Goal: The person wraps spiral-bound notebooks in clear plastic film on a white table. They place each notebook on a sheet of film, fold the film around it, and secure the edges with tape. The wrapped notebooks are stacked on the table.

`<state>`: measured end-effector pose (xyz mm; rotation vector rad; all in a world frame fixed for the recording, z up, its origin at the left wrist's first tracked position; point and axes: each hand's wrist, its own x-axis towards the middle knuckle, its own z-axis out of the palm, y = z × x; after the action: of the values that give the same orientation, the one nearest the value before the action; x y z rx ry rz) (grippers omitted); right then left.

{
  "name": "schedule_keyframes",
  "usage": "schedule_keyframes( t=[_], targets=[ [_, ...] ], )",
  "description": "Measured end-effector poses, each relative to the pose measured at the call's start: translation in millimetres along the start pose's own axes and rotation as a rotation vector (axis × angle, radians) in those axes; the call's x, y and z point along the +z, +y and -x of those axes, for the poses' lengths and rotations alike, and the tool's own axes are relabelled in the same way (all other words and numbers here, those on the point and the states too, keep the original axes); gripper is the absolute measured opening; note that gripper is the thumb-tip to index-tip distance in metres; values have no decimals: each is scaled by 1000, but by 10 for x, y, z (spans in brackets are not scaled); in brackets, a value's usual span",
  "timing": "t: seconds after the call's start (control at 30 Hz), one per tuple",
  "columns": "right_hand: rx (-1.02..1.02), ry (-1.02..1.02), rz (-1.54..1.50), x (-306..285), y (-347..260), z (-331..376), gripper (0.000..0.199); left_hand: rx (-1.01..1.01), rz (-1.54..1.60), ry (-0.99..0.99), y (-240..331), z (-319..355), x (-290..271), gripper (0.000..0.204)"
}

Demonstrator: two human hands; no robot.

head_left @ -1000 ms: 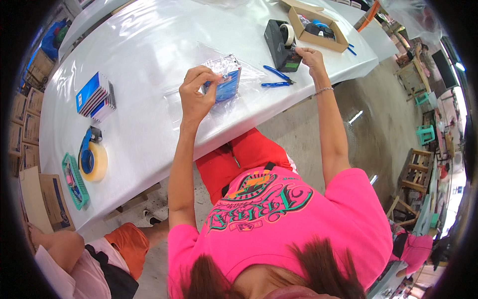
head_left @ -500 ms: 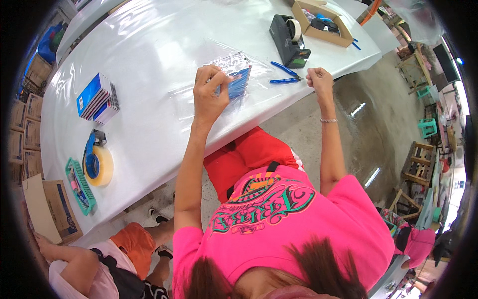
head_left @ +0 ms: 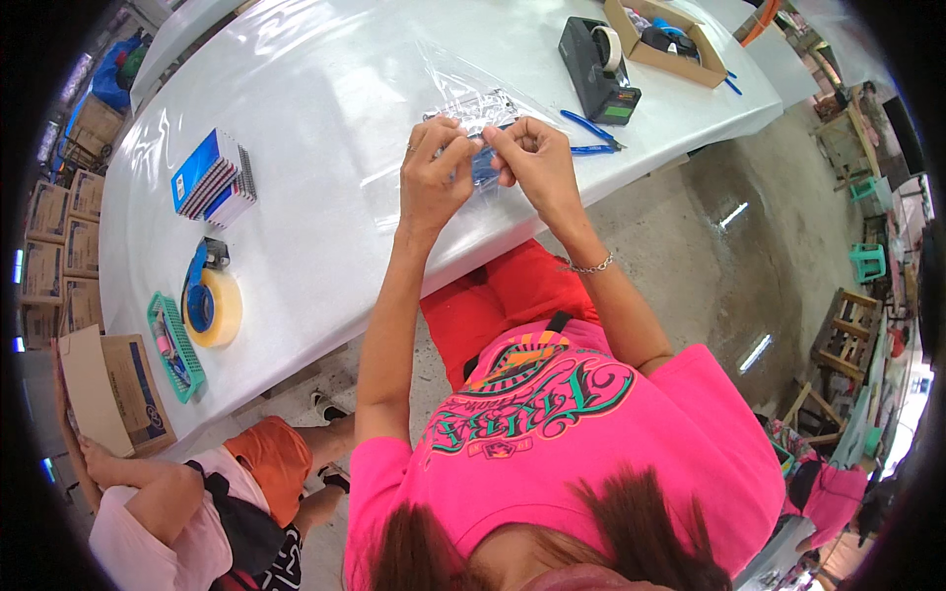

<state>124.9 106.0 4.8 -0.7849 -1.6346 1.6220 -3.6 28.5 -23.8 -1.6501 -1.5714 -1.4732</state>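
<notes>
A blue notebook (head_left: 484, 170) lies near the table's front edge, wrapped in clear plastic film (head_left: 463, 84) that spreads loosely beyond it. Over its left side, my left hand (head_left: 434, 177) is closed, thumb and fingers pinching the film. My right hand (head_left: 537, 163) has its thumb and forefinger pressed together close to the left fingertips, above the film. What those right fingers hold is too small to make out. Both hands hide much of the notebook. Just right of my right hand lie blue-handled nippers (head_left: 593, 138), and behind them stands a black tape dispenser (head_left: 601, 74).
To the left on the white table (head_left: 305, 197) are stacked spiral notebooks (head_left: 212, 177), a tape roll on a blue hand dispenser (head_left: 212, 300) and a green basket (head_left: 175, 345). A cardboard tray (head_left: 670, 44) sits far right. Another person (head_left: 187, 502) is at lower left.
My right hand has moved left from beside the nippers to meet my left hand over the wrapped notebook. My left hand stays at the film. The view has shifted slightly.
</notes>
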Motion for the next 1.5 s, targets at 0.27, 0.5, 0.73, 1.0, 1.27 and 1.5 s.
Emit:
schedule_keyframes(
  t=[0.27,0.5,0.73,1.0,1.27,1.5],
  targets=[
    [-63,67,-111,89,164,25,27,-85,-274,-227,199,-49,-134,55],
    [-226,169,477,-87,553,21,33,-59,-322,-361,170,-54,-131,60],
    [272,-409,-95,-89,774,504,25,-207,-271,-493,143,-621,-43,81],
    [162,-432,-987,41,595,106,55,-580,619,137,126,-445,-311,86],
    [-226,-634,17,-413,32,-522,97,-903,564,-77,-3,587,-232,86],
    [-561,-726,300,-490,-143,-516,78,-335,-76,-331,285,-307,-670,60]
  ],
)
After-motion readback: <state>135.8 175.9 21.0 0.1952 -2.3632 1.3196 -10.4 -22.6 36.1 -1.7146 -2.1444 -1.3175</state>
